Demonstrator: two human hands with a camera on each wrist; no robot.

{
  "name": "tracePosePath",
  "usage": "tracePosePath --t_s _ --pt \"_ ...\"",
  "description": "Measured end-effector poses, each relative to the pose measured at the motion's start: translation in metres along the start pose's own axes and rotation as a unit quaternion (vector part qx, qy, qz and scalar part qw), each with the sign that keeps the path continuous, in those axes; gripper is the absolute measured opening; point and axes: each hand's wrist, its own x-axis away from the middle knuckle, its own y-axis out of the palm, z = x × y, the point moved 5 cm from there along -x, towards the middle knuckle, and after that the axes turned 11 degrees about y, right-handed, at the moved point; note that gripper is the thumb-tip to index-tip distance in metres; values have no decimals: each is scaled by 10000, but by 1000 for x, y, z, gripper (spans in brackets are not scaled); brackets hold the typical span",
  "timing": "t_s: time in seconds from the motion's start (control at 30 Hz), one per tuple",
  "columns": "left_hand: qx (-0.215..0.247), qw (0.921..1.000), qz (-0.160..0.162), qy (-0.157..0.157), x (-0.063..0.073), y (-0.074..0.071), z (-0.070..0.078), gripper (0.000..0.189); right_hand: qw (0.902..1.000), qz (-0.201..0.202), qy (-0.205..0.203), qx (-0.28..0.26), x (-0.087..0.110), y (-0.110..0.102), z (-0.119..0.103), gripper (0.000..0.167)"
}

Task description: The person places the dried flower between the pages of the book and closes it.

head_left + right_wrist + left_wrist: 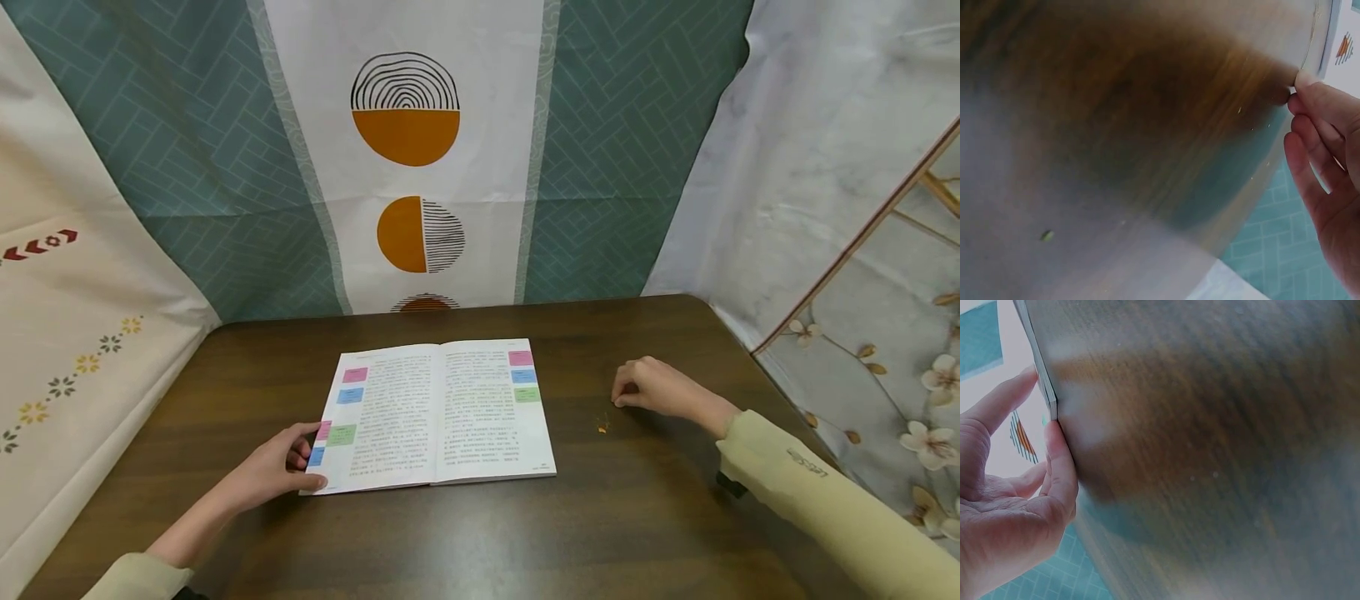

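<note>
An open book (480,417) with printed text lies flat on the dark wooden table (495,542), coloured sticky tabs along both outer margins. My left hand (273,467) holds its lower left edge, thumb on the page. The left wrist view has the thumb and fingers at the book's edge (1048,394). To the right of the book, my right hand (660,387) is low over the table, thumb and index fingertip pinched together. From that pinch a thin pale strand (1314,31) runs along the table in the right wrist view. I cannot tell what the strand is.
A small orange-gold piece (602,429) with fine specks lies between the book and my right hand. A tiny green bit (1047,235) is on the table. Behind the table hangs a teal and white patterned cloth (615,167); patterned cloths also hang at both sides.
</note>
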Motion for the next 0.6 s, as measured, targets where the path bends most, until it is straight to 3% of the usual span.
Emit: tracePosePath --t_s 0.6 --pt "-39 10000 30 -12 0 0 0 87 9982 -506 214 -253 -9 2 -1 21"
